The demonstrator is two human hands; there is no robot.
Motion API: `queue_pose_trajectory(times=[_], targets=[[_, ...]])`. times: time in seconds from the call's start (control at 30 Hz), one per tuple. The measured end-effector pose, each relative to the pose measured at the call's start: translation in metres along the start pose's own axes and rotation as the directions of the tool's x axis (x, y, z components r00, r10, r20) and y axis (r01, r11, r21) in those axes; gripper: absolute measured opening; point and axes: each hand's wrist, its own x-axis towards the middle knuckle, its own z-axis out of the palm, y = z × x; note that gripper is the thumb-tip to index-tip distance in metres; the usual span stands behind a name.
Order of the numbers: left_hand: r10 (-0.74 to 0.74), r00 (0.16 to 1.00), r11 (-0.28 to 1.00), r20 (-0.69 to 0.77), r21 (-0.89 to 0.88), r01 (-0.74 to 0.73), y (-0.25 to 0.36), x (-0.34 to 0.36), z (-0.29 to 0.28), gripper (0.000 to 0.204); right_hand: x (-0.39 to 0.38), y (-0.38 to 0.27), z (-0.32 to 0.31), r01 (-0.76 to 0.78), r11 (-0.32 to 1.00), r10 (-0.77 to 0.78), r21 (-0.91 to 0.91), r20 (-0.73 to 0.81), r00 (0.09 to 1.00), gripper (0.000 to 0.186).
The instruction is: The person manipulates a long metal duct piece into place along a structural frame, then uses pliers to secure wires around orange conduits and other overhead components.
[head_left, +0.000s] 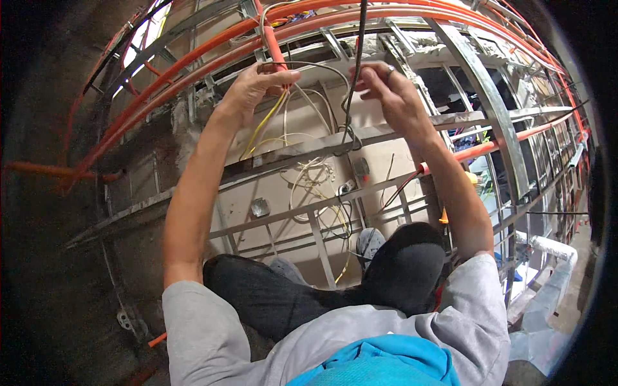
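Observation:
My left hand (254, 93) is raised at the mouth of an orange conduit (273, 48), its thumb and fingers closed round the wires that come out there. Yellow wires (265, 122) and pale ones hang below it. From this hand a thin black wire (322, 66) arcs across to the right. My right hand (391, 93), with a ring on one finger, is closed at a black cable (360, 35) that drops from above. The cable loops over a metal rail (302, 149) below. Its fingertips partly hide what they pinch.
Metal framing studs (479, 96) and long orange conduits (219, 55) surround me. Below the rail hang tangled pale wires (312, 180) and a metal junction box (259, 207). Another orange conduit (476, 151) with black wires crosses near my right forearm. A silver duct (544, 309) lies at lower right.

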Motion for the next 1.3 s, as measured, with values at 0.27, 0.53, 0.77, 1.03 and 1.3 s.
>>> queue_pose_trajectory(times=[0.27,0.53,0.77,1.03,1.3], targets=[[-0.053,0.995,0.997,0.079,0.063,0.048,0.010,0.001,-0.012,0.051,0.065,0.000,0.019,-0.243,0.967,0.192,0.075,0.409,0.892,0.049],[0.107,0.993,0.932,-0.052,-0.342,-0.118,-0.031,-0.013,-0.018,0.033,0.102,0.010,0.039,-0.345,0.938,0.302,0.021,0.438,0.847,0.028],[0.164,0.957,0.974,-0.240,-0.113,-0.195,-0.012,-0.015,-0.001,0.045,0.103,0.019,0.039,-0.313,0.946,0.240,0.085,0.469,0.850,0.027],[0.173,0.915,0.972,-0.364,-0.087,-0.218,-0.027,-0.014,0.003,0.048,0.108,0.014,0.042,-0.174,0.985,0.146,0.007,0.517,0.844,0.026],[0.222,0.908,0.970,-0.355,-0.010,-0.241,-0.031,-0.018,0.002,0.051,0.111,0.013,0.038,-0.081,0.996,0.085,-0.031,0.559,0.825,0.029]])
